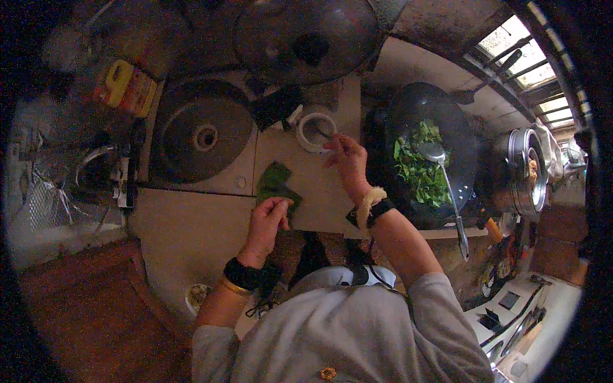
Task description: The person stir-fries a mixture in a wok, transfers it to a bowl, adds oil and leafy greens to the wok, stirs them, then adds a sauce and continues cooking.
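Observation:
My right hand (352,160) pinches the handle of a small spoon (323,133), whose far end dips into a round white container (300,136). What lies inside the container is too dark to make out. My left hand (268,220) has its fingers curled at the near edge of a green cloth (275,179) on the counter. Whether those fingers grip the cloth cannot be seen. To the right, a dark wok (459,124) holds chopped leafy greens (426,184). A metal ladle (436,153) rests in it, its handle reaching over the near rim.
A round sink (167,158) is set into the counter (191,220) at left. Behind the white container stand a black object (275,107) and a large dark lid (268,52). Stacked steel pots (515,172) sit right of the wok. A yellow-topped container (119,86) stands far left.

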### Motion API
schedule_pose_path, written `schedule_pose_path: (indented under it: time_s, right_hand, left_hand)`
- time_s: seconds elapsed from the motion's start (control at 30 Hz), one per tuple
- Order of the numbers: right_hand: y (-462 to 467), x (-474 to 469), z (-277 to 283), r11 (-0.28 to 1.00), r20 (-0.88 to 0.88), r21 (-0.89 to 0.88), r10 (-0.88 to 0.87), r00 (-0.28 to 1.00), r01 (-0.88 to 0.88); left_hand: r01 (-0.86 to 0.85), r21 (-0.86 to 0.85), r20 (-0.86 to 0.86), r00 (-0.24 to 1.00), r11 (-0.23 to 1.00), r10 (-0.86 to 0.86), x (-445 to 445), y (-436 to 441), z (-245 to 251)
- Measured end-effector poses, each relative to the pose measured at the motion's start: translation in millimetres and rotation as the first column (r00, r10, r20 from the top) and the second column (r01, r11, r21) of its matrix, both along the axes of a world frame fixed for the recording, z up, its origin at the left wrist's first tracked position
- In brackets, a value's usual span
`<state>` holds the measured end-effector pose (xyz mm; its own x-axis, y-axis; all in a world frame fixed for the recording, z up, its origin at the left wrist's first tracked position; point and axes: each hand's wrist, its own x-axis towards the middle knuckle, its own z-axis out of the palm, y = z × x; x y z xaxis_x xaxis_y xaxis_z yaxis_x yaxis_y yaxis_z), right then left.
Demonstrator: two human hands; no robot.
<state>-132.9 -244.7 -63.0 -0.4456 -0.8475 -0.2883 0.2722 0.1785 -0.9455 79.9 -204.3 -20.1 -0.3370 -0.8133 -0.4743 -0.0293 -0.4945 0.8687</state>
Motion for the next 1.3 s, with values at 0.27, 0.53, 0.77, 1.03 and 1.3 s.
schedule_pose_path:
  time_s: [0.27, 0.53, 0.77, 1.03, 1.3]
  right_hand:
    - [0.2, 0.8, 6.0, 0.98, -0.42, 0.027, 0.189, 0.887, -0.196]
    - [9.0, -6.3, 31.5, 0.989, -0.08, -0.044, 0.139, 0.987, -0.143]
    - [27.1, -17.6, 35.6, 0.999, 0.079, -0.012, -0.044, 0.996, 0.045]
    - [44.5, -19.6, 72.9, 0.987, 0.255, -0.031, -0.146, 0.956, 0.159]
    - [104.6, -90.5, 148.7, 0.931, 0.156, -0.219, -0.261, 0.953, 0.291]
  left_hand:
    - [-0.015, 0.021, -0.009, 1.0, 1.0, 0.016, -1.7, -1.5, 4.2]
    - [-0.01, 0.027, -0.062, 0.998, 1.0, 0.012, 0.6, -0.8, 8.5]
    - [0.016, -0.057, -0.002, 1.0, 0.998, -0.016, -0.1, 1.2, 9.5]
    - [-0.017, 0.042, -0.051, 0.999, 0.999, 0.019, 1.1, 3.9, 6.5]
    - [0.07, 0.0, 0.009, 0.997, 0.998, -0.07, -4.9, 4.8, 10.2]
